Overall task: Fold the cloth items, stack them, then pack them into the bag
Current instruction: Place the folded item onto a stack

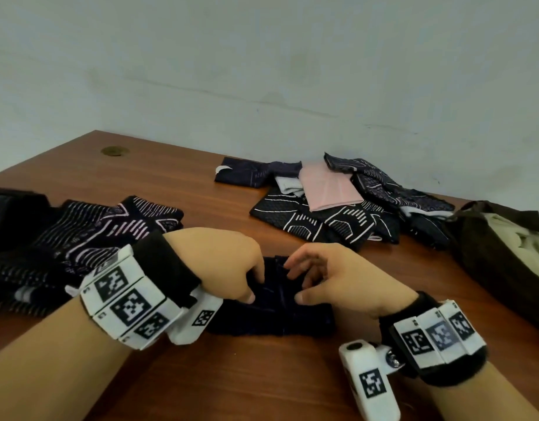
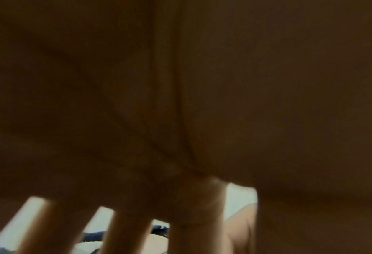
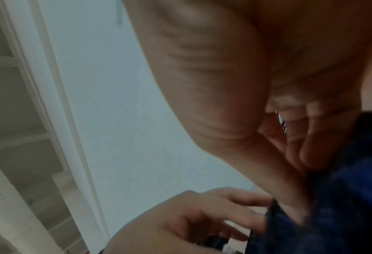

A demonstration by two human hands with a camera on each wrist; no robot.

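Flanking both hands (image 1: 228,265) (image 1: 332,278): patterned cloths (image 1: 338,205), brown bag (image 1: 505,259).

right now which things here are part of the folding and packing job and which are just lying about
Job: dark cloth pinched by left hand and right hand; striped pile; unfolded heap; bag.

Lying about: round cap in table.

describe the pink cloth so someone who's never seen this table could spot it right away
On the wooden table, look to the far side near the wall, where a loose pile of dark patterned cloths lies just left of the brown bag. The pink cloth lies folded on top of that pile. It is the only plain pink piece; its neighbours are dark with white line patterns.
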